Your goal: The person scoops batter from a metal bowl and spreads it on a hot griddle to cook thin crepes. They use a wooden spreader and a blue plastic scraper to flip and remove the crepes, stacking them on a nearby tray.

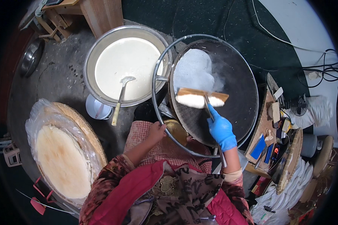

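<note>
My right hand (pixel 221 131), in a blue glove, grips the metal handle of a wooden spreader (pixel 187 92). The spreader lies across white batter (pixel 191 101) on the round dark griddle (pixel 236 105), below a pale, thin cooked layer (pixel 192 69). My bare left hand (pixel 157 131) is closed on the metal ring (pixel 156 103) around the griddle. Just left of the griddle stands a steel basin (pixel 92 65) of cream batter, with a long-handled ladle (pixel 119 98) in it.
Stacked flatbreads (pixel 62 161) lie on plastic in a woven tray at lower left. A white bucket (pixel 94 107), steel bowl (pixel 30 58) and wooden furniture (pixel 101 15) are around the basin. Cables (pixel 319 67), boards (pixel 291 165) and white bundles (pixel 270 198) crowd the right.
</note>
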`<state>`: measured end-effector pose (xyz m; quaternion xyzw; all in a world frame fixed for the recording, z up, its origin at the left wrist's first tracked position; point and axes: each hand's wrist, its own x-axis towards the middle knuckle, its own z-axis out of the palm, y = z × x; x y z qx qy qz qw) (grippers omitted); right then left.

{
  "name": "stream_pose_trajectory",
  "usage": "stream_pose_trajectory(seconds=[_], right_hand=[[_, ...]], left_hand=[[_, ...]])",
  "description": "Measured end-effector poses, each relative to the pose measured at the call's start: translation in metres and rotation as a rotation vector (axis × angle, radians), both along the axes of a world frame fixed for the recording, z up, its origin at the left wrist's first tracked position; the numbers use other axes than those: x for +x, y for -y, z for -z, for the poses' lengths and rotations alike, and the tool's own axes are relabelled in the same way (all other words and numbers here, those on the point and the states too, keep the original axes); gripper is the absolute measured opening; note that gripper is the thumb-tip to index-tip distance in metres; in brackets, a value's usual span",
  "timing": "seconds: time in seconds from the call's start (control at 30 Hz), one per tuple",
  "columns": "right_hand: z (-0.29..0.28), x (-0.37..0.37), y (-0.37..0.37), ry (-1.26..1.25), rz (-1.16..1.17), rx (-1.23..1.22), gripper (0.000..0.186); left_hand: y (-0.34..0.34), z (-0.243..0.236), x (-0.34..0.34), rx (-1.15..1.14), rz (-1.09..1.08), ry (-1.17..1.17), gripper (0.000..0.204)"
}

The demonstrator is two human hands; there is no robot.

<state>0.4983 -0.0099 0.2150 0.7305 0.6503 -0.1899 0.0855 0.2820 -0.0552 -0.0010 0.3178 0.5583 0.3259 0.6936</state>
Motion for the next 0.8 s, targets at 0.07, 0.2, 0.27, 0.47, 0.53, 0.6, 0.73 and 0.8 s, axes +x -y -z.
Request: stream_pose_trajectory(seconds=[0.07, 0.2, 0.27, 0.47, 0.53, 0.6, 0.73, 0.8], right_hand=[[-0.004, 0.007, -0.002, -0.031, -0.008, 0.002, 0.052], [0.026, -0.01, -0.032, -0.151, -0.032, 0.196, 0.047], [0.031, -0.013, -0.025, -0.155, -0.056, 0.269, 0.047], [0.0, 0.013, 0.034, -0.005, 0.047, 0.015, 0.054], [-0.005, 0.02, 0.032, -0.037, 0.047, 0.008, 0.054], [0.006, 0.012, 0.015, -0.115, -0.029, 0.186, 0.052], [0.03, -0.013, -0.014, -0.16, -0.104, 0.304, 0.053], [0.025, -0.011, 0.0, -0.105, -0.066, 0.217, 0.054]], left_hand=[[-0.004, -0.001, -0.001, 0.03, -0.014, -0.031, 0.017], [-0.015, -0.006, -0.005, 0.072, -0.027, -0.151, 0.021], [-0.022, -0.005, -0.007, 0.115, -0.041, -0.19, 0.022], [-0.052, 0.015, -0.019, 0.223, -0.011, -0.277, 0.021], [-0.064, 0.018, -0.024, 0.178, 0.002, -0.246, 0.021], [-0.076, 0.017, -0.028, 0.161, -0.006, -0.207, 0.022], [-0.098, 0.01, -0.033, 0.214, -0.029, -0.258, 0.024], [-0.092, 0.007, -0.032, 0.171, -0.089, -0.176, 0.028]])
